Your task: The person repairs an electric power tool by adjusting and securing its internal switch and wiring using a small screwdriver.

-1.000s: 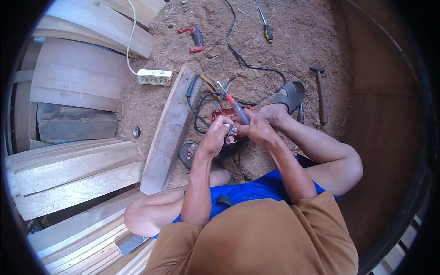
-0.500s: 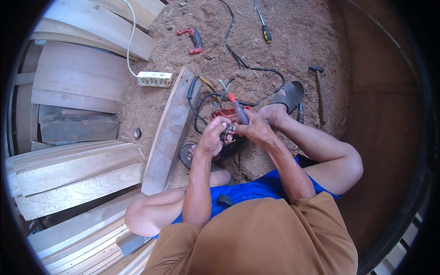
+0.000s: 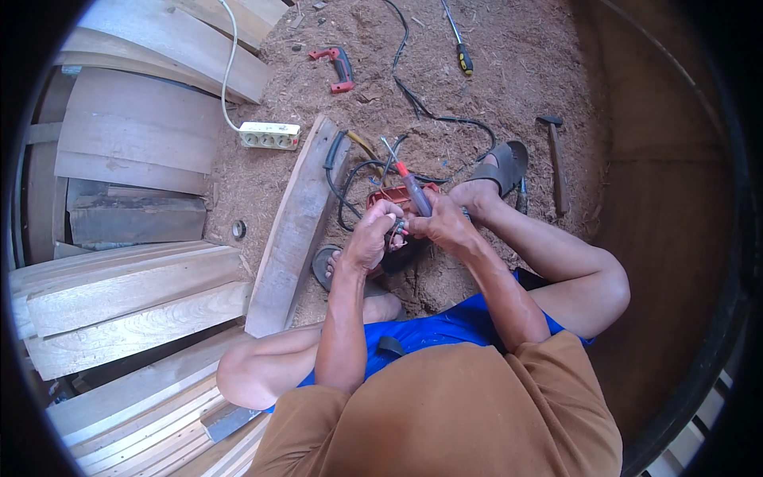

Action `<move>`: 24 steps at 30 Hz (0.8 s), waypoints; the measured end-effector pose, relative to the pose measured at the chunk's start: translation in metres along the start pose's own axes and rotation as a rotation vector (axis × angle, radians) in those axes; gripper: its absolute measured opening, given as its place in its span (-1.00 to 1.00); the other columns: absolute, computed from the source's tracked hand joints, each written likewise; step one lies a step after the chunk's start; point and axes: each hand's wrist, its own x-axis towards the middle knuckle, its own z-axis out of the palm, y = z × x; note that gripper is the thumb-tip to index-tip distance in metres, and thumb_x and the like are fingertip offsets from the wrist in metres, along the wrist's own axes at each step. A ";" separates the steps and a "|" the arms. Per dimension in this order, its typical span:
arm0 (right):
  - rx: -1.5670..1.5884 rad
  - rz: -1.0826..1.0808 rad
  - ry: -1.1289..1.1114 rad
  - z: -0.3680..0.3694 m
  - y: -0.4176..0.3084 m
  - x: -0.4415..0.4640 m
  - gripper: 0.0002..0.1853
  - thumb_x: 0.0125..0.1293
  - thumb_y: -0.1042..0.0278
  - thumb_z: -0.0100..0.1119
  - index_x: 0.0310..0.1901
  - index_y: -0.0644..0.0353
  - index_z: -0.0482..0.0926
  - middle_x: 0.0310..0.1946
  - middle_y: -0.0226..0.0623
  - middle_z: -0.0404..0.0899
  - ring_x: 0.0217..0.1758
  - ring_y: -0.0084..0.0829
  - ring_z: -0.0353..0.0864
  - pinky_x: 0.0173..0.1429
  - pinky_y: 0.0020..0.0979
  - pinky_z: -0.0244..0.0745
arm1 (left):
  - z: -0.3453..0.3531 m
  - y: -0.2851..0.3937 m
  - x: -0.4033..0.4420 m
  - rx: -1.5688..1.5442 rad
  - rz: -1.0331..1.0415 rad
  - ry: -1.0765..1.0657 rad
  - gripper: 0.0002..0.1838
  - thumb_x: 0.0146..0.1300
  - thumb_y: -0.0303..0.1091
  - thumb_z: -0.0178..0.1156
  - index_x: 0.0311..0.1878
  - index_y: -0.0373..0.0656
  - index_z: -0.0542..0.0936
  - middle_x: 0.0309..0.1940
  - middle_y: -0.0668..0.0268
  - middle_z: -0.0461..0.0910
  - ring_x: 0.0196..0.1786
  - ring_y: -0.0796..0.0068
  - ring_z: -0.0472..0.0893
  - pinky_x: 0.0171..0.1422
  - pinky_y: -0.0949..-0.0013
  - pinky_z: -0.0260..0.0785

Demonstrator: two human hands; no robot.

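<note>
My right hand [image 3: 443, 226] is closed around a screwdriver [image 3: 415, 192] with a red and translucent handle, its shaft pointing up and away from me. The thumb and fingertips of that hand also meet a small dark part with thin wires [image 3: 399, 227]. From the other side, my left hand [image 3: 373, 236] pinches the same wired part; its exact kind is too small to make out. Just beyond the hands lies a red power tool housing [image 3: 386, 195], partly hidden by them. A black cable [image 3: 346, 188] loops beside it on the ground.
A thick wooden beam [image 3: 298, 230] lies left of my hands, near a white power strip [image 3: 270, 135]. Farther off are a red and black handle piece [image 3: 340, 70] and a yellow-black screwdriver [image 3: 463, 57]. A hammer [image 3: 555, 163] lies right. Planks [image 3: 135, 298] are stacked left.
My fingers shift slightly around the small wired part. The screwdriver stays in my right hand, and the surroundings look the same.
</note>
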 end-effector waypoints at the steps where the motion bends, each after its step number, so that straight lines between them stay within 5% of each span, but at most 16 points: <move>1: 0.021 0.010 -0.006 0.000 0.000 0.000 -0.62 0.24 0.43 0.48 0.04 0.28 0.58 -0.29 -0.48 0.59 -0.29 -0.61 0.56 -0.20 -0.51 0.47 | 0.001 0.000 0.000 0.022 0.007 -0.010 -0.85 0.54 -0.39 -0.03 0.04 -0.17 0.48 -0.27 0.30 0.62 -0.44 0.65 0.51 -0.39 0.53 0.39; 7: -0.349 -0.116 0.063 0.004 0.001 -0.002 -0.73 0.22 0.44 0.36 -0.10 0.29 0.53 -0.39 -0.42 0.55 -0.38 -0.55 0.54 -0.29 -0.44 0.47 | -0.003 -0.002 0.002 0.188 -0.011 -0.033 -0.85 0.52 -0.42 -0.06 0.01 -0.19 0.48 -0.32 0.33 0.59 -0.47 0.67 0.47 -0.41 0.52 0.36; 19: -0.213 -0.037 0.083 0.009 -0.026 -0.015 -0.71 0.28 0.31 0.38 -0.10 0.29 0.55 -0.40 -0.34 0.52 -0.34 -0.49 0.55 -0.23 -0.36 0.48 | -0.013 0.002 0.005 -0.168 -0.044 0.049 -0.76 0.50 -0.40 -0.04 0.16 -0.20 0.40 -0.22 0.18 0.66 -0.38 0.56 0.59 -0.34 0.53 0.49; 24: -0.625 -0.234 0.262 -0.001 -0.016 -0.025 -0.62 0.36 0.15 0.32 -0.02 0.32 0.55 -0.35 -0.02 0.62 -0.28 -0.03 0.67 -0.13 -0.09 0.54 | -0.011 0.010 -0.002 -0.167 0.060 -0.028 -0.65 0.40 -0.51 0.08 0.23 -0.20 0.36 -0.16 0.16 0.67 -0.29 0.54 0.62 -0.17 0.48 0.54</move>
